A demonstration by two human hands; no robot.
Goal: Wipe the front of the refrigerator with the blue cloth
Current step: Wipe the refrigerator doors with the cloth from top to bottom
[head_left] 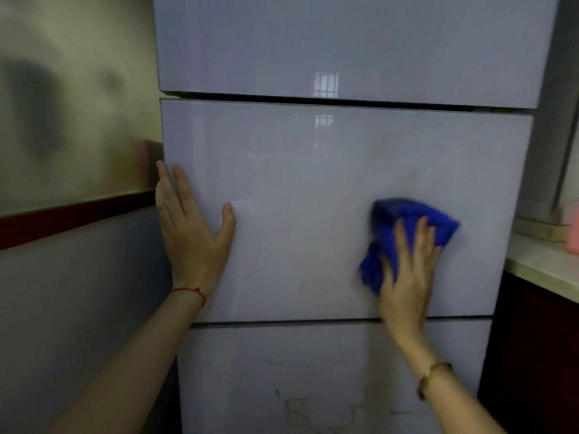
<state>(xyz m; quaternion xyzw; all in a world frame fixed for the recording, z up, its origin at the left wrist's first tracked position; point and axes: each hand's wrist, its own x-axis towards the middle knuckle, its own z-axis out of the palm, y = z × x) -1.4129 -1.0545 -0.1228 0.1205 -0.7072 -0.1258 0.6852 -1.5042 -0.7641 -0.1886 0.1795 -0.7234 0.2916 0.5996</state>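
Right hand (407, 270) pressing blue cloth (413, 220) flat on fridge (313, 183) mid door; left hand (191, 227) flat, fingers straight, on door's left edge.

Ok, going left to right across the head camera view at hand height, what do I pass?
Wall → left hand flat on the refrigerator's middle door → bare door → blue cloth under the right hand → countertop.

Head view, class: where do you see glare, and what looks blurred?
Head view: window glare sits on the glossy refrigerator front near the top gap; the blue cloth under the right hand is smeared; the left wall is soft; the left hand looks sharper.
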